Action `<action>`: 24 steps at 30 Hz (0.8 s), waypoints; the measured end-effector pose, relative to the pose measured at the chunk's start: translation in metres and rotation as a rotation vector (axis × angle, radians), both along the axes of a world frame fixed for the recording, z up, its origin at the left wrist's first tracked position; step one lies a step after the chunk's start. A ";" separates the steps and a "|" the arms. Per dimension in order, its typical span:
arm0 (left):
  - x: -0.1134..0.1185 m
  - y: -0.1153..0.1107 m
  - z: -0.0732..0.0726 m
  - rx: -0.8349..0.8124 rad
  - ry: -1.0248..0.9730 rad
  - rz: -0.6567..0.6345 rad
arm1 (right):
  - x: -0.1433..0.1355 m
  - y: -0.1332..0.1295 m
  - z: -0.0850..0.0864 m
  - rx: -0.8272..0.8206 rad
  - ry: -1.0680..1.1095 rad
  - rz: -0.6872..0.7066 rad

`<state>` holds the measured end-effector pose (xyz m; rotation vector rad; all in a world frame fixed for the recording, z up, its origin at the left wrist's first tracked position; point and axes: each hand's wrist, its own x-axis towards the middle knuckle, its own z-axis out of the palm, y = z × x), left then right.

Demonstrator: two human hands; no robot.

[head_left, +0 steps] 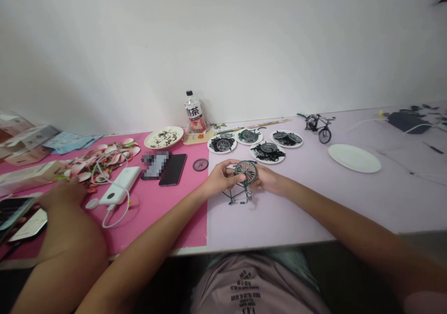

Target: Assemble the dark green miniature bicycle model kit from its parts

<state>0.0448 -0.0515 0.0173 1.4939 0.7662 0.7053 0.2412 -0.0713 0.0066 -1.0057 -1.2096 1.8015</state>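
Observation:
Just above the table, in front of me, my two hands hold a small green model bicycle [239, 194] with one spoked wheel [246, 172] showing at its top. My left hand [220, 179] grips it from the left, thumb pressed near the wheel's hub. From the right, my right hand [266, 179] closes on it behind the wheel; its fingertips are partly hidden. A loose dark wheel [200, 164] lies on the pink mat, left of my left hand. Beyond my hands stand small plates of bicycle parts, one of them a white plate [279, 160] with black pieces and wheels.
A black model bicycle [317, 126] stands at the back right, behind an oval white plate [354, 158]. Leftward lie a black phone [173, 169], a white power bank [120, 186] with its cable, and pink petals [108, 158]. A drink bottle [194, 113] stands by the wall. Another person's arm [70, 230] rests at left.

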 end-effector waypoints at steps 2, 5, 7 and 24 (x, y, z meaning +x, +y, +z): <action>0.000 -0.001 0.002 -0.002 -0.004 0.006 | 0.002 0.005 -0.004 -0.067 0.062 0.017; 0.001 -0.002 0.003 -0.007 -0.009 0.004 | 0.003 0.011 -0.008 -0.101 0.112 0.055; 0.001 -0.002 0.003 -0.006 -0.012 0.001 | 0.004 0.011 -0.007 -0.089 0.125 0.062; 0.001 0.000 0.001 0.012 -0.013 -0.008 | 0.005 0.011 -0.007 -0.087 0.099 0.041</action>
